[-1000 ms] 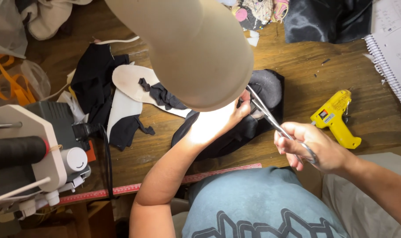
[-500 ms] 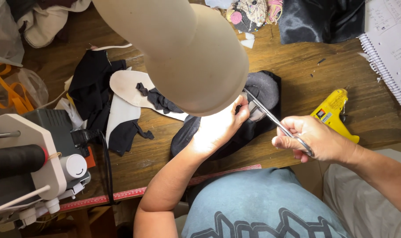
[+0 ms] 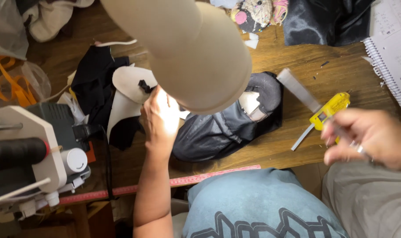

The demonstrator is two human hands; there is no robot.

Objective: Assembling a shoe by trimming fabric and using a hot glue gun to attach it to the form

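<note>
I see the beige dress form (image 3: 187,48) filling the top of the view, with my left hand (image 3: 160,117) pressed flat against its lower edge, gripping nothing. Right of it, well apart, my right hand (image 3: 368,136) is closed around blurred metal scissors (image 3: 304,99), above the yellow glue gun (image 3: 330,110).

Your brown wooden desk (image 3: 271,57) looks matt, its grain scratched and worn. The beige cloth-covered form (image 3: 196,48) has a smooth, dull weave. Beneath it the black fabric piece (image 3: 218,132) shows a faint sheen, and the black satin cloth (image 3: 328,20) behind is glossier. The yellow plastic glue gun (image 3: 330,108) is smooth. The grey scissors (image 3: 299,90) in your right hand (image 3: 368,134) blur, seemingly metal.
</note>
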